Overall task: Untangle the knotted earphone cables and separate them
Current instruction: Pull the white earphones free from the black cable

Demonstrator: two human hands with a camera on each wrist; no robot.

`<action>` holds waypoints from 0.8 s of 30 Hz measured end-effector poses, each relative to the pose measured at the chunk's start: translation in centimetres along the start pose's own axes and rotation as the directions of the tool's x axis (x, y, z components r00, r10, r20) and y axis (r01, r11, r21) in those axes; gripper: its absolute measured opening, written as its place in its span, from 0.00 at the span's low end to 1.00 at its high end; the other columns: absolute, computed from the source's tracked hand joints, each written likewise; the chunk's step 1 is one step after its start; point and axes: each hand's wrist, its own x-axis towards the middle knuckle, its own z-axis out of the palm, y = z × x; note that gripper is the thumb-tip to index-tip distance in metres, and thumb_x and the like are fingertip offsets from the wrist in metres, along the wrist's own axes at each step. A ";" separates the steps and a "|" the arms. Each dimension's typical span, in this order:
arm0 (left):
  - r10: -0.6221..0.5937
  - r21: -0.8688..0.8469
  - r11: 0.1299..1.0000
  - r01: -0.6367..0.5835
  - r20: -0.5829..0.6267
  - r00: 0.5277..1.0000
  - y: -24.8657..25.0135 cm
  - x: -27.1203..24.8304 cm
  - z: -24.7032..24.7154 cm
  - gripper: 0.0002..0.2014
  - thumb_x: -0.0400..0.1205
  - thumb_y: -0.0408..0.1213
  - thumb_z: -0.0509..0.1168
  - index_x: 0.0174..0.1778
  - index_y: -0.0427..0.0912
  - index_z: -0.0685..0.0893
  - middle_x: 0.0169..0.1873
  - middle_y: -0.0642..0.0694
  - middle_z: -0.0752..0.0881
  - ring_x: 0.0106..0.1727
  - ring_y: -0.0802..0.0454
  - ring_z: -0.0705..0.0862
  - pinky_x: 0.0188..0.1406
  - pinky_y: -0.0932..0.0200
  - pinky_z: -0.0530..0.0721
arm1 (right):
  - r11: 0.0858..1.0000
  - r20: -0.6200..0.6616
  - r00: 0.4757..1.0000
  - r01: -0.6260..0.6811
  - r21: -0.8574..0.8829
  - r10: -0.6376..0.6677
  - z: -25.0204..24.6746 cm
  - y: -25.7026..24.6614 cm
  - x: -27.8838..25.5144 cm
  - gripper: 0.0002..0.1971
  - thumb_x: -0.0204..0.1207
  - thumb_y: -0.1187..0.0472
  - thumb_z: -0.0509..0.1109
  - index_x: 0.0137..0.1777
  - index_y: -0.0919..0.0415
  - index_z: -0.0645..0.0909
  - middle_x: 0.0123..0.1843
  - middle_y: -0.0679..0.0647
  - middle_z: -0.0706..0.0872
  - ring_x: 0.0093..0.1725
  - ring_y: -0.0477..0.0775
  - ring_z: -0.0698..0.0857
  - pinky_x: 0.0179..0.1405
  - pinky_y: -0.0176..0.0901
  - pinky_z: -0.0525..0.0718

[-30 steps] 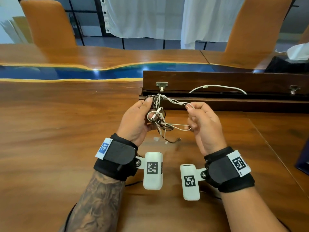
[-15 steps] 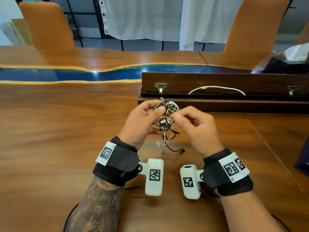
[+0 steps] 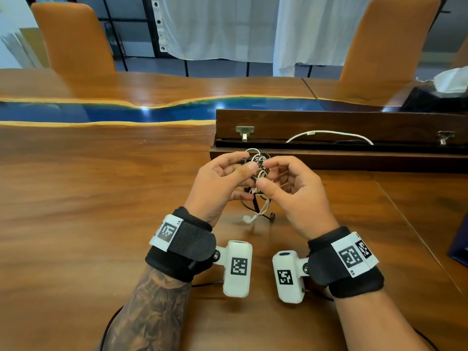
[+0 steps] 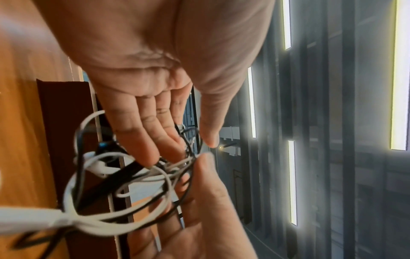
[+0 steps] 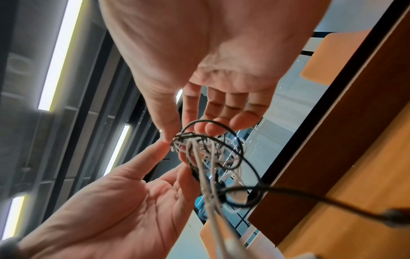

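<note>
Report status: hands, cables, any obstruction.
Left hand and right hand both pinching the tangle. White and black earphone cables still knotted, held above the table. Nothing in the way.

Knotted earphone cables (image 3: pixel 259 171), white and black strands intertwined in one compact ball, held above the table; a white earbud (image 3: pixel 247 219) dangles below.

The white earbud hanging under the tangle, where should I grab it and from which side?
Pinch the white earbud at its stem, coming from below: it hangs clear beneath the tangle that the left hand and right hand pinch, so nothing blocks it.
</note>
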 end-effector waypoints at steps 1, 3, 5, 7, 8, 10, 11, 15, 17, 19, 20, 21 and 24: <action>-0.001 -0.004 1.000 0.001 0.001 1.000 0.0 0.0 0.0 0.28 0.71 0.42 0.76 0.67 0.40 0.83 0.49 0.39 0.91 0.45 0.47 0.89 0.35 0.54 0.90 | 1.000 0.002 1.000 0.001 -0.014 -0.001 -0.1 0.1 0.0 0.11 0.79 0.61 0.77 0.58 0.48 0.85 0.48 0.51 0.87 0.49 0.53 0.86 0.49 0.49 0.87; -0.001 0.000 1.000 0.001 0.003 1.000 0.0 0.0 -0.1 0.25 0.74 0.38 0.76 0.68 0.38 0.83 0.48 0.40 0.92 0.44 0.47 0.90 0.34 0.55 0.90 | 1.000 0.000 1.000 -0.001 -0.021 0.001 -0.2 0.2 0.1 0.07 0.81 0.62 0.75 0.54 0.49 0.86 0.46 0.48 0.89 0.48 0.49 0.87 0.48 0.45 0.88; 0.002 0.017 1.000 -0.002 0.004 1.000 -0.2 0.1 -0.1 0.21 0.78 0.33 0.74 0.68 0.37 0.83 0.46 0.40 0.92 0.42 0.49 0.90 0.33 0.55 0.90 | 1.000 -0.001 1.000 -0.010 -0.007 0.010 -0.2 0.2 0.1 0.05 0.82 0.63 0.72 0.51 0.51 0.86 0.44 0.48 0.89 0.46 0.46 0.88 0.45 0.37 0.86; 0.008 0.029 1.000 -0.008 0.009 1.000 -0.2 0.1 -0.1 0.20 0.79 0.32 0.74 0.67 0.38 0.83 0.45 0.40 0.91 0.41 0.50 0.90 0.33 0.55 0.90 | 1.000 0.006 1.000 -0.024 -0.005 0.024 -0.2 0.2 0.1 0.05 0.84 0.64 0.70 0.49 0.52 0.84 0.43 0.48 0.89 0.44 0.46 0.87 0.44 0.37 0.86; 0.012 0.037 0.999 -0.012 0.010 1.000 -0.2 0.1 -0.1 0.19 0.79 0.31 0.74 0.67 0.38 0.83 0.45 0.39 0.91 0.41 0.50 0.89 0.34 0.54 0.90 | 0.999 0.011 1.000 -0.028 -0.019 0.029 -0.2 0.3 0.1 0.05 0.84 0.63 0.69 0.49 0.51 0.83 0.43 0.48 0.88 0.44 0.46 0.86 0.44 0.39 0.86; 0.025 0.066 0.998 -0.026 0.014 1.000 -0.2 0.1 -0.1 0.18 0.80 0.30 0.73 0.66 0.38 0.83 0.42 0.40 0.90 0.40 0.50 0.89 0.36 0.52 0.91 | 0.998 0.019 0.999 -0.034 -0.046 0.034 -0.1 0.4 0.1 0.05 0.86 0.61 0.67 0.49 0.50 0.81 0.43 0.47 0.85 0.44 0.47 0.84 0.44 0.43 0.85; 0.033 0.086 0.996 -0.035 0.014 0.999 -0.2 0.1 -0.1 0.17 0.80 0.29 0.73 0.66 0.38 0.83 0.41 0.41 0.89 0.38 0.51 0.89 0.37 0.52 0.91 | 0.998 0.011 0.999 -0.035 -0.052 0.036 -0.1 0.5 0.2 0.05 0.87 0.61 0.66 0.50 0.50 0.80 0.43 0.47 0.84 0.44 0.47 0.83 0.45 0.45 0.85; 0.054 0.196 0.979 -0.055 0.012 0.998 -0.4 0.1 -0.3 0.15 0.82 0.25 0.70 0.64 0.38 0.83 0.37 0.41 0.86 0.36 0.53 0.86 0.36 0.54 0.91 | 1.000 -0.144 0.989 -0.026 0.007 0.026 -0.1 0.6 0.6 0.06 0.88 0.62 0.63 0.51 0.52 0.79 0.47 0.51 0.88 0.44 0.50 0.86 0.43 0.46 0.85; 0.052 0.260 0.964 -0.054 0.016 0.999 -0.5 0.2 -0.6 0.15 0.83 0.24 0.69 0.64 0.38 0.84 0.36 0.41 0.85 0.36 0.53 0.85 0.34 0.56 0.90 | 0.999 -0.237 0.971 0.009 0.048 0.002 -0.2 0.6 0.8 0.07 0.87 0.63 0.62 0.50 0.52 0.78 0.43 0.52 0.88 0.42 0.55 0.86 0.42 0.47 0.84; 0.056 0.304 0.951 -0.056 0.009 0.998 -0.5 0.3 -0.8 0.14 0.83 0.25 0.69 0.64 0.38 0.84 0.35 0.42 0.84 0.37 0.51 0.85 0.33 0.57 0.90 | 0.997 -0.285 0.958 0.020 0.076 0.003 -0.5 0.6 0.9 0.07 0.87 0.64 0.63 0.50 0.51 0.77 0.39 0.54 0.84 0.40 0.58 0.84 0.42 0.49 0.83; 0.061 0.310 0.949 -0.058 -0.001 0.998 -0.5 0.3 -0.9 0.14 0.83 0.25 0.69 0.64 0.38 0.84 0.36 0.41 0.85 0.37 0.51 0.85 0.32 0.57 0.90 | 0.997 -0.281 0.960 0.007 0.077 0.015 -0.7 0.6 0.9 0.06 0.87 0.63 0.64 0.51 0.51 0.78 0.38 0.55 0.83 0.40 0.56 0.83 0.43 0.48 0.83; 0.068 0.310 0.949 -0.059 -0.016 0.998 -0.5 0.4 -1.0 0.14 0.83 0.25 0.69 0.64 0.37 0.84 0.36 0.40 0.85 0.37 0.51 0.85 0.32 0.58 0.90 | 0.998 -0.252 0.967 -0.015 0.061 0.030 -0.9 0.5 0.8 0.05 0.87 0.62 0.66 0.51 0.51 0.80 0.39 0.58 0.83 0.39 0.55 0.83 0.43 0.47 0.83; 0.087 0.319 0.946 -0.065 -0.056 0.995 -0.4 0.6 -1.4 0.14 0.83 0.25 0.69 0.64 0.37 0.84 0.36 0.40 0.84 0.36 0.52 0.84 0.32 0.58 0.89 | 0.993 -0.118 0.991 -0.072 -0.099 0.060 -1.2 0.6 0.6 0.05 0.85 0.57 0.69 0.49 0.51 0.86 0.39 0.57 0.85 0.39 0.52 0.84 0.38 0.38 0.82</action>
